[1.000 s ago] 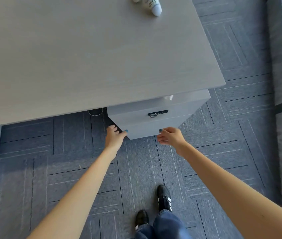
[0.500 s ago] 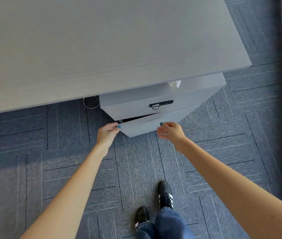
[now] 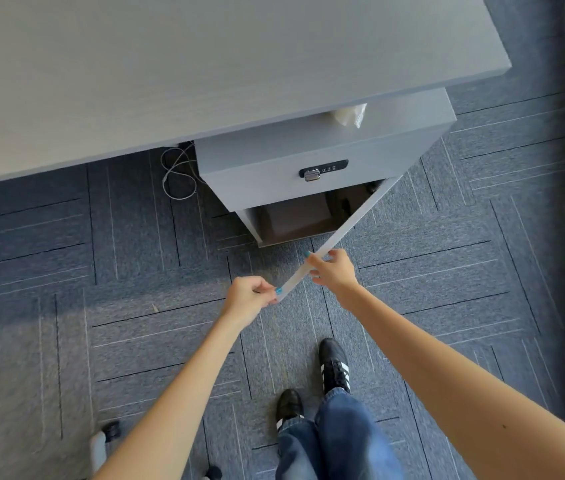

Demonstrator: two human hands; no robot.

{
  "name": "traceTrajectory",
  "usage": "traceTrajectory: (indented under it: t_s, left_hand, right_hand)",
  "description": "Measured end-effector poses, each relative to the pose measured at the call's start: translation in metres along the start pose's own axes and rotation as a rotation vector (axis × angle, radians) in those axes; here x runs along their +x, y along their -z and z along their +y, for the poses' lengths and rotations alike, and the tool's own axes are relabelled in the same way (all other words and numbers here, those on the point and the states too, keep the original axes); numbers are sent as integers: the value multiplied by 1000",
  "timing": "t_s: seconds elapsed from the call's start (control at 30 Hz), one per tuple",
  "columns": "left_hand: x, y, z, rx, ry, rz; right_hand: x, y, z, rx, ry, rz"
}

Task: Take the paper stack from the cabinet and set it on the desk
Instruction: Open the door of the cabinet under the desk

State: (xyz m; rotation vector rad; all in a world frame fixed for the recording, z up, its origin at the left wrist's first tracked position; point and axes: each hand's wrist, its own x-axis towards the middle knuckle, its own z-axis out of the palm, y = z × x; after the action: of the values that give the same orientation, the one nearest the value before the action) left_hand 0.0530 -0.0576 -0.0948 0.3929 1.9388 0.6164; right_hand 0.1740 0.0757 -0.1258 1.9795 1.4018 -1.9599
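While both hands pinch the swung-out cabinet door, left hand grip at its corner, right hand mid-edge, paper stack unseen.

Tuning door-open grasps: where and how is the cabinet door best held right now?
Grip the cabinet door at its free top edge, coming from above. It is swung open, hinged at the right, so that thin edge faces up. Left hand pinches the outer corner; right hand clasps the edge closer to the hinge.

The cabinet opening gapes clear (dark inside), the swung door flanking its right.
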Motion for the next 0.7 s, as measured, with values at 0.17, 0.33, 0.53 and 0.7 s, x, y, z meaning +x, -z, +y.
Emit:
traceTrajectory:
  t_s: [0.17, 0.33, 0.53, 0.7]
  left_hand:
    - [-15, -33, -7, 21, -25, -195]
    - [-25, -63, 3, 65, -52, -257]
    - [-22, -92, 21, -46, -92, -89]
    - [-13, -118, 34, 8, -166, -81]
  right_hand:
    - [-16, 21, 11, -217, 41, 60]
    - [-44, 55, 24, -483, 90, 114]
    - [-55, 115, 51, -751, 135, 289]
    - [-42, 172, 55, -913, 167, 353]
